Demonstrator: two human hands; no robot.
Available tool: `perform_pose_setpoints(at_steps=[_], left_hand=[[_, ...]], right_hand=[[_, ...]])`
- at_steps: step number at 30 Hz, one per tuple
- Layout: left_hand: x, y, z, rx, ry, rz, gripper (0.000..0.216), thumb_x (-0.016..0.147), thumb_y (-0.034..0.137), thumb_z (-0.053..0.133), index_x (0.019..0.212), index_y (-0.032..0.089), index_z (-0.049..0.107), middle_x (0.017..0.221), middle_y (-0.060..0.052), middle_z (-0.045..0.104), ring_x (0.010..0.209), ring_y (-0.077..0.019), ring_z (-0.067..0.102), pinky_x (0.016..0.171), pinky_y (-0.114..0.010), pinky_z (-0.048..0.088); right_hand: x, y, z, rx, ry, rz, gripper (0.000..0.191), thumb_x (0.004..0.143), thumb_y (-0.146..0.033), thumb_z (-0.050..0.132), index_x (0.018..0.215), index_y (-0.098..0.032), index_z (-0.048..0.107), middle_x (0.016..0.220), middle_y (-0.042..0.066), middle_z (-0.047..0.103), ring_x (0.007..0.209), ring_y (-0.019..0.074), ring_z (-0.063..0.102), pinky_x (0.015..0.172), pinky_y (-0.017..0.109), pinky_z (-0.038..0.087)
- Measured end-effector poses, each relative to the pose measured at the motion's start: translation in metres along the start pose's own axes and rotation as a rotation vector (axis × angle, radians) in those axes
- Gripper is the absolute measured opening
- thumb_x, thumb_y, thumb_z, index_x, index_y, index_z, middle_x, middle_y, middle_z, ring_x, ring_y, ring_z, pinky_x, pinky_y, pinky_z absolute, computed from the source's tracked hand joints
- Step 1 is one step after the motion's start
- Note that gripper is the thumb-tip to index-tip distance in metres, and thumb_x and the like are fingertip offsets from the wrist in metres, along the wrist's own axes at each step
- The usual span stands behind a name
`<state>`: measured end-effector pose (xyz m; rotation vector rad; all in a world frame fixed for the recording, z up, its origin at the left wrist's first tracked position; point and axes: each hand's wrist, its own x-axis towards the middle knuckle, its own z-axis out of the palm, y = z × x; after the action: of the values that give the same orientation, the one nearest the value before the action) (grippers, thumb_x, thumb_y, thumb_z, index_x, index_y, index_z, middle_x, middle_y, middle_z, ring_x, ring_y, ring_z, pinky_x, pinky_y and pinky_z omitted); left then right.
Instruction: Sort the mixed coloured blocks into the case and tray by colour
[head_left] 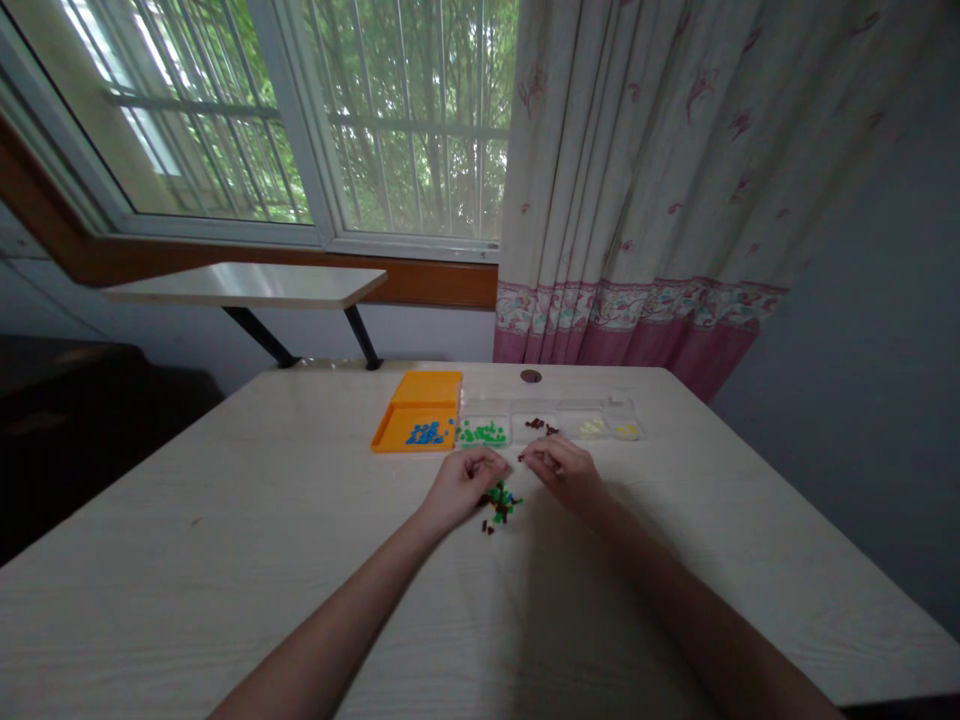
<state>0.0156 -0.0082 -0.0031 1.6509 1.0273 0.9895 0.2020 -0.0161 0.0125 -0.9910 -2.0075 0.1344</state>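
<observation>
Small mixed pieces, green, dark brown and a little blue, lie in a pile (499,504) on the table between my hands. My left hand (459,488) is at the pile's left edge, its fingers pinched together; whatever they may hold is hidden. To the right and slightly above the pile, my right hand (570,478) pinches a small brown piece (521,458) at its fingertips. Just beyond the hands, a clear divided box (510,432) has green pieces (481,433), brown pieces (541,426), pale yellow pieces (592,427) and yellow pieces (625,430) in separate compartments.
Left of the clear box, an open orange box (420,388) holds blue pieces (426,433). A raised white shelf (255,285) on black legs stands at the table's back left. A round hole (531,376) is near the back edge. Behind are a barred window and a curtain (630,200).
</observation>
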Motion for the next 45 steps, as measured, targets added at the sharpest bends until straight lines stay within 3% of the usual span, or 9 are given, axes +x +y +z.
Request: perform_pose_setpoints(at_steps=[4,7,14,29,32,38,45], left_hand=[[0.001,-0.005,-0.007,0.221,0.068,0.012,0.033,0.077,0.040,0.046,0.075,0.012,0.062,0.058,0.000,0.053,0.053,-0.0098,0.045,0.049,-0.019,0.030],[0.001,-0.005,-0.011,0.436,0.064,0.032,0.034,0.079,0.041,0.042,0.076,0.014,0.063,0.055,0.001,0.053,0.050,-0.0101,0.045,0.048,-0.020,0.028],[-0.003,0.003,-0.014,0.603,0.031,0.025,0.035,0.080,0.040,0.038,0.079,0.016,0.064,0.058,0.000,0.057,0.053,-0.0111,0.048,0.050,-0.021,0.029],[-0.003,0.004,-0.013,0.506,-0.036,0.050,0.034,0.080,0.040,0.040,0.079,0.015,0.063,0.054,0.002,0.052,0.050,-0.0099,0.044,0.048,-0.020,0.028],[-0.003,0.005,-0.013,0.502,-0.030,0.057,0.034,0.080,0.039,0.039,0.077,0.015,0.063,0.055,0.001,0.052,0.050,-0.0098,0.044,0.049,-0.020,0.029],[-0.001,0.001,-0.016,0.520,-0.006,0.048,0.035,0.080,0.040,0.039,0.078,0.015,0.063,0.052,0.002,0.051,0.048,-0.0099,0.044,0.048,-0.019,0.029],[-0.001,0.000,-0.019,0.551,-0.027,0.065,0.034,0.081,0.039,0.038,0.076,0.014,0.061,0.056,0.001,0.054,0.050,-0.0097,0.046,0.048,-0.019,0.029]], right_hand=[[0.008,0.001,-0.021,-0.091,0.308,0.022,0.014,0.081,-0.026,0.049,0.076,-0.018,0.060,0.068,0.002,0.060,0.053,0.0098,0.048,0.055,0.021,0.041],[0.012,0.002,-0.033,-0.164,0.467,0.031,0.013,0.080,-0.025,0.050,0.075,-0.018,0.059,0.068,0.002,0.060,0.051,0.0099,0.046,0.053,0.023,0.042],[0.011,0.000,-0.034,-0.212,0.554,0.002,0.010,0.079,-0.024,0.052,0.075,-0.019,0.059,0.066,0.002,0.061,0.047,0.0092,0.044,0.051,0.023,0.041],[0.011,0.000,-0.034,-0.209,0.489,0.061,0.013,0.077,-0.028,0.053,0.073,-0.018,0.061,0.061,0.000,0.058,0.046,0.0087,0.045,0.052,0.022,0.041],[0.010,0.010,-0.030,-0.198,0.428,0.160,0.017,0.077,-0.032,0.052,0.075,-0.017,0.061,0.058,-0.001,0.057,0.044,0.0082,0.043,0.050,0.021,0.039],[0.004,0.040,-0.012,-0.264,0.091,0.447,0.018,0.075,-0.031,0.049,0.077,-0.020,0.062,0.063,0.000,0.059,0.055,0.0119,0.050,0.052,0.021,0.036],[-0.002,0.057,-0.008,-0.352,0.052,0.592,0.022,0.077,-0.033,0.045,0.083,-0.023,0.064,0.067,0.001,0.060,0.060,0.0146,0.054,0.054,0.023,0.036]])
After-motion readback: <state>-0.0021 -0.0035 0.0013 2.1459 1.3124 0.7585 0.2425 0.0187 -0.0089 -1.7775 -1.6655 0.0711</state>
